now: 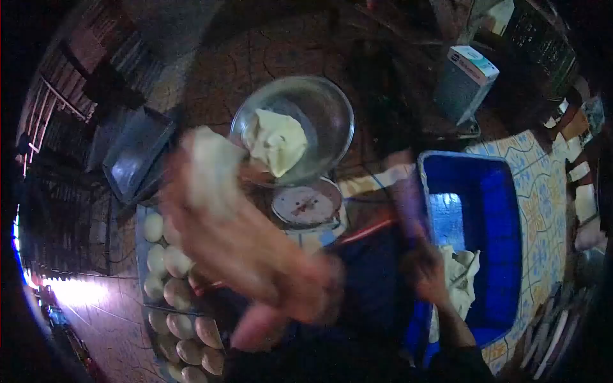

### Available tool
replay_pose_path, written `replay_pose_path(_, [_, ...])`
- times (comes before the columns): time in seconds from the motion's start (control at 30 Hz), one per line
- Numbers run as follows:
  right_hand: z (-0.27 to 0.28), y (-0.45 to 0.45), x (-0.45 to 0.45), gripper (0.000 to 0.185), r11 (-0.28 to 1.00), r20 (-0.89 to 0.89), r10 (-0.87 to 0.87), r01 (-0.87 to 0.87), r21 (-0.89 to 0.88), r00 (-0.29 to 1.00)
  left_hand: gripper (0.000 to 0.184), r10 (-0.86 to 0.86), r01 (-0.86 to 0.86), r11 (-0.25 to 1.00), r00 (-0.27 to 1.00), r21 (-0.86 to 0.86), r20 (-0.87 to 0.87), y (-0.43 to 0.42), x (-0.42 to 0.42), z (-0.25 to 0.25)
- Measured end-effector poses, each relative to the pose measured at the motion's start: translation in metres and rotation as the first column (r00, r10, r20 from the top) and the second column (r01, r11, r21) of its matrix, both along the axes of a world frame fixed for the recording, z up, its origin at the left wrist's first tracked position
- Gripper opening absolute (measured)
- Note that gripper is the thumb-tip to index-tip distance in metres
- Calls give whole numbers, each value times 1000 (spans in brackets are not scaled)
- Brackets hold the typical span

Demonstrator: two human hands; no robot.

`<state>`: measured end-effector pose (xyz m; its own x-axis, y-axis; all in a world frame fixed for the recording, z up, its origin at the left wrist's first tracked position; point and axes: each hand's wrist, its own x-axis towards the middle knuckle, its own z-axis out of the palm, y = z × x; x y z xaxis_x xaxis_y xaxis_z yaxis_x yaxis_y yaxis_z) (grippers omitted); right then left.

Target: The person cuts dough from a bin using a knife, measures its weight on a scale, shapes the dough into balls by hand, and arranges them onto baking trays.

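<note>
My left hand [268, 268] is raised close to the camera, large and smeared by motion. A pale patch, perhaps dough, shows at its upper end; I cannot make out its fingers. My right hand [428, 271] is at the left rim of the blue bin [504, 242], beside a torn mass of pale dough [461, 277] lying inside. Its fingers are dark and blurred, so their grip is unclear. Beyond my left hand, an irregular piece of dough [280, 142] lies in a shiny metal bowl [332, 121], with a round dial scale [308, 204] directly below it.
At left, a tray [142, 255] holds several round dough balls [179, 292]. Dark metal pans [137, 153] lie above it. What looks like another person's forearm [408, 198] reaches down near the bin. A box-topped tin [469, 83] stands at the upper right on the patterned floor [543, 210].
</note>
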<state>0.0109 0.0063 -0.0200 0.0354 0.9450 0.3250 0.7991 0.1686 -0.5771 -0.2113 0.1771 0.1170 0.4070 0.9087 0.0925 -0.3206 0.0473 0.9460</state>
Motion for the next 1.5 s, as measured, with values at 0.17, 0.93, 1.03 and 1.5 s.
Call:
replay_pose_path(0.17, [59, -78, 106, 44, 607, -621, -615, 795, 20, 486, 49, 18, 694, 313, 678, 648, -735, -159, 107, -126])
replay_pose_path(0.93, [-71, -161, 117, 44, 578, 67, -792, 781, -237, 607, 37, 136, -19, 984, 720, 177, -680, -35, -69, -145])
replay_pose_path(1.03, [-42, -107, 102, 39, 625, 525, -703, 769, 133, 480, 49, 314, -349, 937, 869, -23, -381, -8, -81, -143])
replay_pose_path(1.5, [92, 332, -129, 38, 747, 539, 611, -647, -152, 579, 28, 635, -591, 697, 772, -407, -33, 127, -20, -86])
